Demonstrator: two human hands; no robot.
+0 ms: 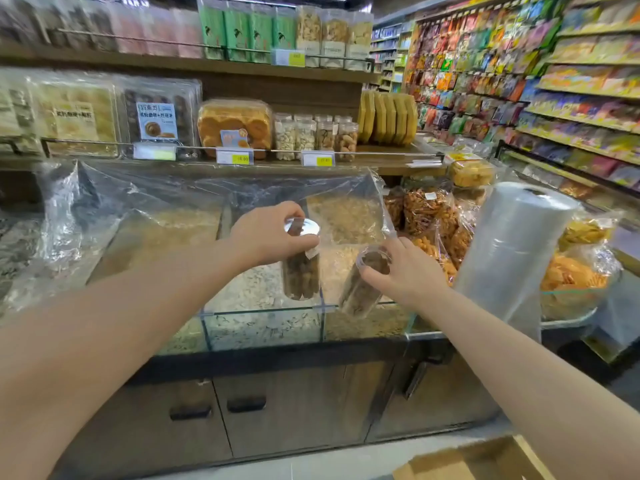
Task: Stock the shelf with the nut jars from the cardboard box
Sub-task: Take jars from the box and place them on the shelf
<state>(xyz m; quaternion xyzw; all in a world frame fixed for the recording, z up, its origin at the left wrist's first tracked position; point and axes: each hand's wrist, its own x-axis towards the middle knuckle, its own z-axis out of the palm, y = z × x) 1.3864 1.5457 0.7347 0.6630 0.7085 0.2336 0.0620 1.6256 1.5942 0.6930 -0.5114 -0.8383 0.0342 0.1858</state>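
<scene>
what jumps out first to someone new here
Mid-frame, the left hand grips an upright clear plastic jar of brown nuts by its lid and the right hand holds a second, tilted clear jar, both over glass-fronted bulk bins. Right of them stands a big roll of clear plastic film; behind, a wooden shelf carries a row of similar small jars.

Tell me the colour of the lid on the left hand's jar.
Silvery, shiny lid on the jar the left hand grips; head view only.
</scene>
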